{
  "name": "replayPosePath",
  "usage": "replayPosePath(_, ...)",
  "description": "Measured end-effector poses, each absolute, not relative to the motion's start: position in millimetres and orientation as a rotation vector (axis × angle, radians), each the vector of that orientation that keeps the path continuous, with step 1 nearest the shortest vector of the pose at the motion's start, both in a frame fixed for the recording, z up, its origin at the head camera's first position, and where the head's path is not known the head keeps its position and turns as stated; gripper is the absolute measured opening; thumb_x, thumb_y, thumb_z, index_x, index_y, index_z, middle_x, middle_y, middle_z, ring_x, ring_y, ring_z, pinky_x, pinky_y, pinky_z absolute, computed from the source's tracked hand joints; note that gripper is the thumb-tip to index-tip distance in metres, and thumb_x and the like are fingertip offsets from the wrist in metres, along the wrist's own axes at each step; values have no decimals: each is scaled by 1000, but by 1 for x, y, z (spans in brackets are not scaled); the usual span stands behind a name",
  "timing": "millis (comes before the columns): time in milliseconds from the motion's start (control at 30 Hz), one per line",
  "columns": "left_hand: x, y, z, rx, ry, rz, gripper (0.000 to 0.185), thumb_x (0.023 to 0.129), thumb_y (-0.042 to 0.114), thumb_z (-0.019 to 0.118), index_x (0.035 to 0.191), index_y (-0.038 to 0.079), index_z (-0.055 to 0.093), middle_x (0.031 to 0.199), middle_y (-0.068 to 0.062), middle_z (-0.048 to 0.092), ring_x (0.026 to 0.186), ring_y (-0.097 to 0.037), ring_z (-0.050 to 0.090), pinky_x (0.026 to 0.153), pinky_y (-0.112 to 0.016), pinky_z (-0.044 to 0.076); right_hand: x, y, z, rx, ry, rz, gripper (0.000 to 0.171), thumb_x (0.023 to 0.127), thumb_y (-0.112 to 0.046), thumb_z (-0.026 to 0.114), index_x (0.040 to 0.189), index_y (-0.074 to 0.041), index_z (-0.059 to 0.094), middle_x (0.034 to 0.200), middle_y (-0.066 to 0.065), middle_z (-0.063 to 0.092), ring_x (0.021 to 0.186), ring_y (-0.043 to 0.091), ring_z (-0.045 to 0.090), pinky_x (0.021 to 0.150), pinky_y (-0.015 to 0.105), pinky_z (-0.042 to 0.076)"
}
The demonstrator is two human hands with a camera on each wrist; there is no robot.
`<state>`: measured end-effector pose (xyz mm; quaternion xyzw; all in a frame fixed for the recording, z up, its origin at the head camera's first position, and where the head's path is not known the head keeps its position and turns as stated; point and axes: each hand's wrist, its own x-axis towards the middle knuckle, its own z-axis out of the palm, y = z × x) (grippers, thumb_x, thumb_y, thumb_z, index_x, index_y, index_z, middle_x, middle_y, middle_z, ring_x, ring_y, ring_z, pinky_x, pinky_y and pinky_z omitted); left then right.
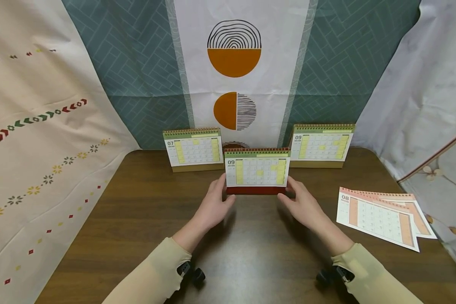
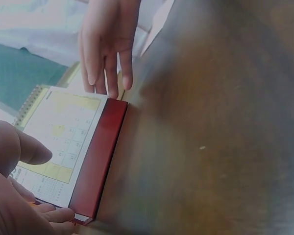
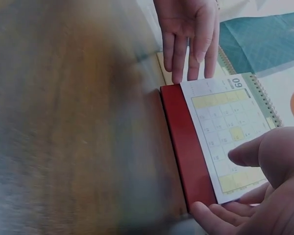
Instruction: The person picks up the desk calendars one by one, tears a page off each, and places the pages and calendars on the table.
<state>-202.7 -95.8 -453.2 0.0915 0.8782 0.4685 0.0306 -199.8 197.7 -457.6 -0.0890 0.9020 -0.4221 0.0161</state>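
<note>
A desk calendar with a red base (image 1: 257, 172) stands in the middle of the table, showing a green-topped page marked 09. My left hand (image 1: 214, 204) is at its left side, fingers extended along the edge and thumb apart in front. On the opposite side my right hand (image 1: 302, 202) mirrors this, its straight fingers by the right edge. In the left wrist view the left fingertips (image 2: 61, 215) lie against the calendar's end. The right wrist view has the right fingertips (image 3: 206, 215) at the other end. Neither thumb appears to press on the page.
Behind, to the left, stands a calendar marked 07 (image 1: 197, 148); behind to the right is another marked 09 (image 1: 322, 145). Loose pink calendar sheets (image 1: 378, 217) overlap on the table's right side. Fabric hangings (image 1: 144, 63) enclose the wooden table (image 1: 137, 236).
</note>
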Motion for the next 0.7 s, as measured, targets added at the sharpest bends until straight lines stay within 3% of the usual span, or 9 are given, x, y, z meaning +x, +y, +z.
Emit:
replayPosePath(400, -240, -90, -461, 300, 2753, 1405, 80, 108, 14, 64, 173, -1, 21, 167, -33, 33, 147, -43, 47, 122, -56, 39, -232, 192, -457, -147, 2825, -1256, 72, 112, -25, 64, 172, -2, 30, 161, 32, 35, 140, 46, 51, 114, 65, 42)
replayPosePath(567, -247, -84, -454, 259, 2733, 1406, 80, 108, 14, 64, 174, -1, 20, 170, -32, 29, 155, -43, 40, 126, -56, 34, -243, 192, -455, -135, 2824, -1234, 71, 114, -22, 57, 173, 2, 24, 161, 34, 32, 140, 46, 49, 115, 63, 40)
replayPosePath(700, -259, -84, -460, 227, 2736, 1401, 82, 109, 18, 64, 175, 3, 18, 170, -31, 27, 154, -43, 41, 125, -54, 36, -250, 190, -453, -146, 2812, -1218, 69, 115, -18, 51, 173, 4, 20, 162, 36, 29, 138, 44, 49, 114, 61, 40)
